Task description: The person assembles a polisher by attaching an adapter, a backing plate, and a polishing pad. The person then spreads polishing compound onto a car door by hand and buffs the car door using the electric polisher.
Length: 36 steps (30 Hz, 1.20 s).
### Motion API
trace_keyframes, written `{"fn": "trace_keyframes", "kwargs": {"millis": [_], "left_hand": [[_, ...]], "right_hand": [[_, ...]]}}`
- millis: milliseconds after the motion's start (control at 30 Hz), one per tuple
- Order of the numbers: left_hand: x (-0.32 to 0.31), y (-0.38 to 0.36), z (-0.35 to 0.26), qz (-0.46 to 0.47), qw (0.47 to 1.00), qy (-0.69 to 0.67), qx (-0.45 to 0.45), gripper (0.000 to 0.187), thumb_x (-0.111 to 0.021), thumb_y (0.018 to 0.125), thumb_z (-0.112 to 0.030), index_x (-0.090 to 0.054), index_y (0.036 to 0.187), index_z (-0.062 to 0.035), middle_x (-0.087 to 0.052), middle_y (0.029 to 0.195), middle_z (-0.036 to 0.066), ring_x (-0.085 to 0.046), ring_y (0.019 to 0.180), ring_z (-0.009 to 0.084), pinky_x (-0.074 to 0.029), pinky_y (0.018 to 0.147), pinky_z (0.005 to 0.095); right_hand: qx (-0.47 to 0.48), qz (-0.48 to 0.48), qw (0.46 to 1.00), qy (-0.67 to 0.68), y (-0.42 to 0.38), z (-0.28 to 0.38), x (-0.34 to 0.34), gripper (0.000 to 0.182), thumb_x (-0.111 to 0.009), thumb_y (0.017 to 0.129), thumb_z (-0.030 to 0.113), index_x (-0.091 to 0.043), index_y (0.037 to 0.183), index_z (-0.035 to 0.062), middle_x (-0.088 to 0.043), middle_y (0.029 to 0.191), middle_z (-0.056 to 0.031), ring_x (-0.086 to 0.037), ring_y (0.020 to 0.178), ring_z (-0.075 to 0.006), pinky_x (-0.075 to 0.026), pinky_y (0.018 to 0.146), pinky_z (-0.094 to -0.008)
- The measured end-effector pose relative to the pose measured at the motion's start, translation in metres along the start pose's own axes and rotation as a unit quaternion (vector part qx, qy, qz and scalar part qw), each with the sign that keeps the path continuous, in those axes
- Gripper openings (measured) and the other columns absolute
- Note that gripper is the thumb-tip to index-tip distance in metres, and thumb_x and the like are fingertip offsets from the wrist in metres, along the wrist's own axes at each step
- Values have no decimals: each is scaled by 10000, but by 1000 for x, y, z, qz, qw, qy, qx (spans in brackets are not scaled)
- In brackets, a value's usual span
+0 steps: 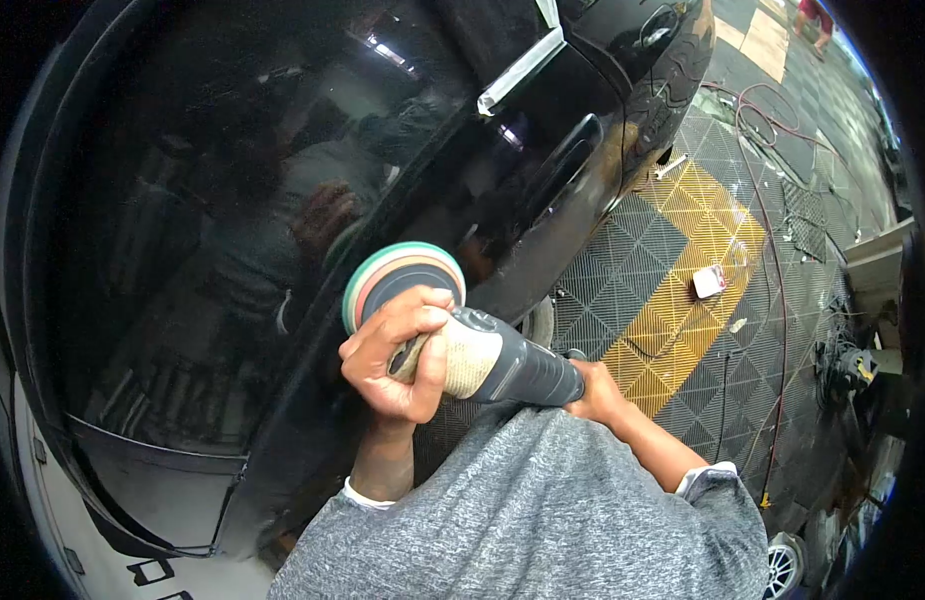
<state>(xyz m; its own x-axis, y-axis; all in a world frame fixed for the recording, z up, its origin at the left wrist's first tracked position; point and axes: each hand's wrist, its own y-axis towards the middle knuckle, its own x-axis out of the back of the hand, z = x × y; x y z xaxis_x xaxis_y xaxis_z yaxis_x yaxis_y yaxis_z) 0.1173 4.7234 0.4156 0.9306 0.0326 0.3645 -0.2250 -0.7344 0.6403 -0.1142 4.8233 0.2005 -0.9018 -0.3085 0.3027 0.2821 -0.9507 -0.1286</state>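
Observation:
A dark power polisher (522, 368) with a cloth-like wrap round its head is held across the front of the body. My left hand (394, 355) is closed round the front of the tool, beside the round pad. My right hand (592, 393) grips the rear end of its body. The green-edged polishing pad (404, 252) rests against or very close to the glossy black car panel (312, 340); exact contact is hidden. White tape (520, 72) runs along a seam on the car's upper part.
Grey and yellow floor tiles (682, 335) lie to the right, with a small white box (709, 282) on them. A reddish hose (770, 250) crosses the floor. A wheel (782, 568) stands at lower right. Another person's legs (822, 30) show at top right.

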Motion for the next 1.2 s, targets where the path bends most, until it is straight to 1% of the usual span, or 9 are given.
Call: {"fn": "trace_keyframes", "kwargs": {"millis": [67, 200, 367, 600, 767, 1033, 1100, 1133, 1200], "left_hand": [[-13, 14, 1, 8, 1000, -11, 11, 198, -611, 742, 36, -696, 919, 58, -726, 930, 215, -729, 875, 284, -566, 842, 372], [-35, 40, 11, 53, 998, 2, -29, 174, -650, 735, 44, -702, 901, 39, -731, 925, 186, -732, 876, 278, -559, 847, 356], [-40, 53, 5, 70, 997, -19, -24, 157, -662, 739, 35, -693, 892, 43, -728, 900, 166, -733, 854, 251, -560, 814, 322], [-18, 33, 4, 43, 999, -12, -11, 174, -656, 731, 34, -699, 899, 31, -728, 925, 172, -735, 861, 259, -565, 814, 328], [2, 20, -3, 35, 999, -1, -1, 182, -642, 744, 7, -703, 913, 40, -728, 951, 194, -730, 895, 276, -556, 865, 368], [27, -9, -7, 3, 1000, 10, 12, 194, -605, 790, -67, -687, 926, 45, -721, 942, 220, -718, 848, 274, -560, 823, 378], [33, -20, -10, -15, 999, 29, 8, 213, -599, 794, -91, -676, 941, 43, -713, 952, 239, -715, 838, 285, -563, 805, 388], [35, -22, -15, -38, 999, 16, 14, 201, -605, 751, -16, -694, 917, 57, -723, 916, 227, -730, 859, 293, -574, 807, 369], [37, -35, -16, -60, 998, 11, 19, 202, -598, 766, -26, -686, 928, 56, -720, 907, 233, -730, 847, 302, -578, 796, 372]], "right_hand": [[-22, -22, 999, 25, -3, -1, -1, 366, -772, 670, 172, -698, 994, 18, -731, 920, -199, -721, 894, -355, -563, 782, -401], [-36, -58, 995, 72, -4, 5, -2, 398, -782, 671, 171, -699, 1019, -4, -742, 914, -200, -744, 910, -301, -568, 790, -383], [-53, -48, 995, 67, -6, -13, -11, 387, -774, 674, 152, -697, 1013, -18, -745, 905, -200, -746, 915, -287, -568, 785, -374], [-36, -35, 997, 61, -5, 13, -12, 361, -752, 684, 130, -690, 1000, -34, -742, 913, -204, -747, 881, -278, -566, 767, -381], [-14, -20, 998, 61, -7, 9, -21, 334, -742, 698, 120, -688, 993, -28, -738, 901, -206, -745, 872, -273, -560, 760, -381], [2, 5, 999, 38, -3, 12, -29, 385, -752, 650, 137, -677, 999, -10, -718, 926, -219, -699, 901, -406, -559, 770, -417], [1, 16, 999, 29, -2, 15, -29, 399, -754, 639, 144, -678, 1001, -7, -716, 943, -220, -694, 915, -410, -555, 785, -422], [2, 28, 999, 17, -2, 16, -28, 414, -755, 628, 151, -680, 1004, -5, -714, 959, -221, -688, 929, -415, -551, 799, -428], [8, 28, 1000, 5, -2, 11, -28, 426, -756, 620, 161, -682, 1005, -4, -712, 974, -224, -686, 943, -411, -548, 811, -431]]}}
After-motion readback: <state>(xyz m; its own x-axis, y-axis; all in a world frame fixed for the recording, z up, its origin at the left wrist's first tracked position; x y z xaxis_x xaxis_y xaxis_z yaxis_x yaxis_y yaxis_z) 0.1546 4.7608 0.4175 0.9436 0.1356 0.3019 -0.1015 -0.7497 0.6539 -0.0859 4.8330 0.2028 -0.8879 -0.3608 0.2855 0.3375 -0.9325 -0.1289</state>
